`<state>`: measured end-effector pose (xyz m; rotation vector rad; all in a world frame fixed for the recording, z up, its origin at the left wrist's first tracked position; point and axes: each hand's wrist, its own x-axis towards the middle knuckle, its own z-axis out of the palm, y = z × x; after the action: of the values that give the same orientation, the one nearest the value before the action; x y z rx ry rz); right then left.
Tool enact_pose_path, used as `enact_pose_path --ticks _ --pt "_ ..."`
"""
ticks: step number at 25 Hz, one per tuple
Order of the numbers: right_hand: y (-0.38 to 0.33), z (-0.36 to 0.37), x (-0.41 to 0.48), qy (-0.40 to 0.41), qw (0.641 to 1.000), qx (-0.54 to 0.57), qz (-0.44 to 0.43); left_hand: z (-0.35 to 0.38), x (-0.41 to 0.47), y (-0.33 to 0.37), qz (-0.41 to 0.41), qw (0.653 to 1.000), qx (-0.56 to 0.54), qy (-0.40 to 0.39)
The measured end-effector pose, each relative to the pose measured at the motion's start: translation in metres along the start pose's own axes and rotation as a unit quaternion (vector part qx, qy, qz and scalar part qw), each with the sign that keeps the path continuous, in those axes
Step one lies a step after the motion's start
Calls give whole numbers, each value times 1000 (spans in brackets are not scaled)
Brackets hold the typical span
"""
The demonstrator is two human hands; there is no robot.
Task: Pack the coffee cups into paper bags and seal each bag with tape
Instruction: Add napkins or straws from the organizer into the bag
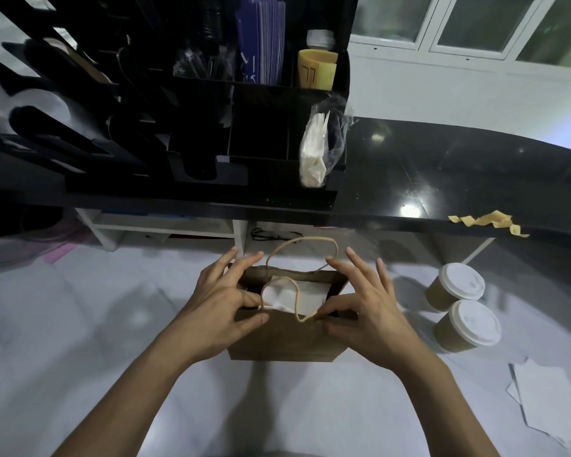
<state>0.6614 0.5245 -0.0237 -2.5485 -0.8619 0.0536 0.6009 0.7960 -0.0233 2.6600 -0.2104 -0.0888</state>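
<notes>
A brown paper bag (284, 341) with twine handles stands upright on the white counter (80, 324), its mouth open and something white showing inside. My left hand (221, 305) holds the bag's left rim, thumb on the front panel and fingers over the back edge. My right hand (363, 308) pinches the right rim, thumb and forefinger on the front edge by the handle. Two brown coffee cups with white lids stand to the right of the bag, one farther (455, 286) and one nearer (468, 326). Pieces of tan tape (490, 222) hang off the black shelf's edge.
A black raised shelf (442, 179) runs behind the bag. On it stands a black organiser (211, 110) with cup sleeves, straws, a yellow cup and a clear packet of napkins (317, 150). White paper sheets (548, 404) lie at the lower right.
</notes>
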Motion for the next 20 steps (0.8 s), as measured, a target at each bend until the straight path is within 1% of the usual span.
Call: enact_pose_path --ticks 3,6,9,13,16,18,20 --pt "-5 -1 4 -30 999 -43 -2 -3 3 3 9 999 17 -28" --pt "-8 1 5 -43 995 -89 4 -1 3 3 12 999 33 -37" --pt "-8 3 4 -45 995 -93 6 2 2 1 2 1000 13 -9" --pt "-3 4 1 -12 998 -58 16 -1 -4 -2 -12 993 -104 59" --pt "-3 -1 -2 36 998 17 43 -4 -10 -13 -31 987 -146 56" --pt "0 -3 -3 61 997 17 53 -3 -13 -22 -47 984 -163 50" --pt "5 -2 -4 69 995 5 69 -1 -15 -27 -67 980 -177 58"
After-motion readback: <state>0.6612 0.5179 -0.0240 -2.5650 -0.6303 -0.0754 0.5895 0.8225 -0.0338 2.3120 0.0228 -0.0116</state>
